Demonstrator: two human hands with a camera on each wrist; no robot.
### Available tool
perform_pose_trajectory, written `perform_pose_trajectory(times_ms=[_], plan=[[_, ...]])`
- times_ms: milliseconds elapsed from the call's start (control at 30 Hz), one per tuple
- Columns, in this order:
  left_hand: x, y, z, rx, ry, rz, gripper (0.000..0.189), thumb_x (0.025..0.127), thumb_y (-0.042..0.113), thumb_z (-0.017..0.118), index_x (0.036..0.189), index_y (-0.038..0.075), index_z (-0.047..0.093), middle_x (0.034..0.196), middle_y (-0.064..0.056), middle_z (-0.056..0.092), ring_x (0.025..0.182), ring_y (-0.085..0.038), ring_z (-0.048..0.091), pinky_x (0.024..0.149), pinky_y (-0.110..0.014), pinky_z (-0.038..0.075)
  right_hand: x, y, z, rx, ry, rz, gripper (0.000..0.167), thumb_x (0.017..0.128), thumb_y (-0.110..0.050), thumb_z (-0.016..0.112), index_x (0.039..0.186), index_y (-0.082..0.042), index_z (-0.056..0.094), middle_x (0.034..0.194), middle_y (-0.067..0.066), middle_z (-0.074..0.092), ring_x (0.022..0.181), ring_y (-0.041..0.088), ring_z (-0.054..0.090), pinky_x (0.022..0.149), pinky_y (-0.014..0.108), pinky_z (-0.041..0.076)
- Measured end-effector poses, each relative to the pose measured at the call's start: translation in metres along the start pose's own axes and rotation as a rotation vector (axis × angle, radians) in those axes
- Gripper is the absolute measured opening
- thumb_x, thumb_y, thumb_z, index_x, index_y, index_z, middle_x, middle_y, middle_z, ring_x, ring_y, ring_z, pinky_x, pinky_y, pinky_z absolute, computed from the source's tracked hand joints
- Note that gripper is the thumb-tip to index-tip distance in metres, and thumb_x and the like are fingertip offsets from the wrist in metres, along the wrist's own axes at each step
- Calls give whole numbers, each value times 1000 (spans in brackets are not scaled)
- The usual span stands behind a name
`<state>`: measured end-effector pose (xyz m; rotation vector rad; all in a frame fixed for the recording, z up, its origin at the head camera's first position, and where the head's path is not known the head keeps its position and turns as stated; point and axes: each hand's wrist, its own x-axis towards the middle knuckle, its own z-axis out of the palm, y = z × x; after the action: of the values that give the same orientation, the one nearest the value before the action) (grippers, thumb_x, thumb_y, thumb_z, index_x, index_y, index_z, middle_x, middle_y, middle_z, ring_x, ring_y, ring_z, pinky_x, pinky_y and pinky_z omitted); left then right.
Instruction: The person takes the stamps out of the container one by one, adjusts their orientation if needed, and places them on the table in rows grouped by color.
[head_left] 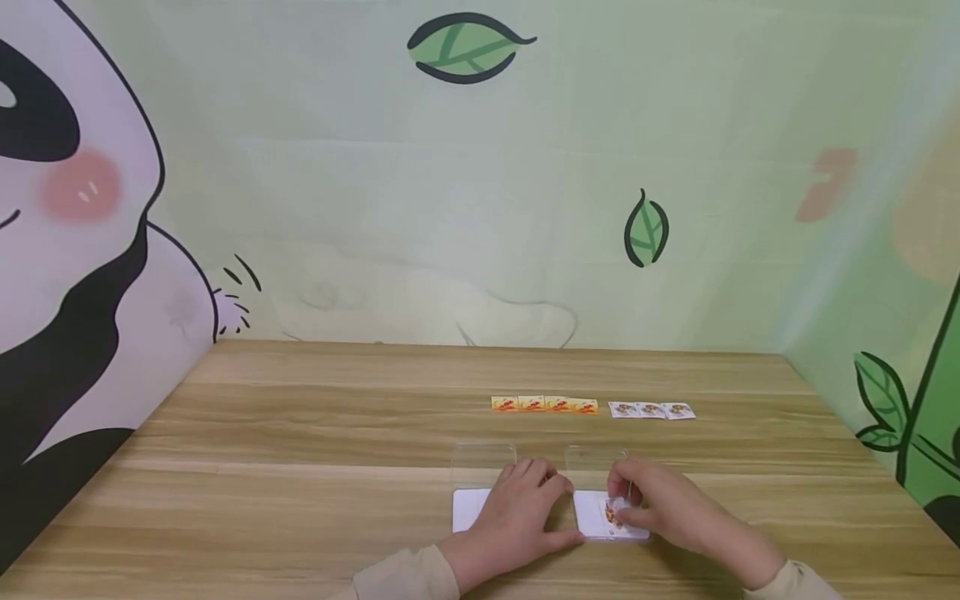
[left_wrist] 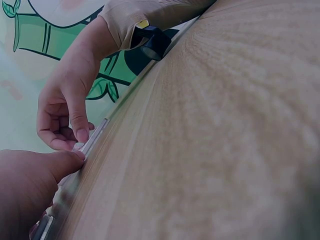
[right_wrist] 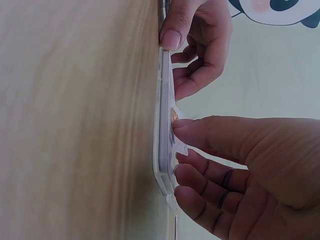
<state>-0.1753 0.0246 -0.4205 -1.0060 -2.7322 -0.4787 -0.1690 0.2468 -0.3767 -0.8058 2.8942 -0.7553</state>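
My right hand (head_left: 663, 504) pinches a small white picture card (head_left: 611, 514) between thumb and fingertips, over the right clear plastic case (head_left: 588, 521) with its white inside. In the right wrist view the card (right_wrist: 181, 146) stands slightly tilted at the white surface. My left hand (head_left: 517, 508) rests between the two cases, thumb and index fingertip touching the right case's left side. Its thumb (left_wrist: 67, 162) lies along the case edge in the left wrist view. The left case (head_left: 467, 507) is partly hidden under that hand. Both clear lids (head_left: 480, 465) lie folded back.
Farther back on the wooden table (head_left: 300, 450) lies a row of several orange-yellow picture cards (head_left: 544, 404). To its right is a row of three white picture cards (head_left: 651, 410). A printed cloth wall (head_left: 375, 208) rises behind the table.
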Motion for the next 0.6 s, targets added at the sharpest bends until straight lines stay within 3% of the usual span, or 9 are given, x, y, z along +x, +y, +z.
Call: perform_pose_trajectory(times_ms=[600], plan=[[0, 0, 2, 7, 6, 3, 48, 81, 55, 68, 114, 21, 62, 114, 3, 56, 109, -14, 50, 103, -43, 42, 0, 5, -1, 46, -21, -12, 10, 84, -10, 69, 84, -14, 61, 77, -9, 54, 71, -3, 45, 61, 18, 43]])
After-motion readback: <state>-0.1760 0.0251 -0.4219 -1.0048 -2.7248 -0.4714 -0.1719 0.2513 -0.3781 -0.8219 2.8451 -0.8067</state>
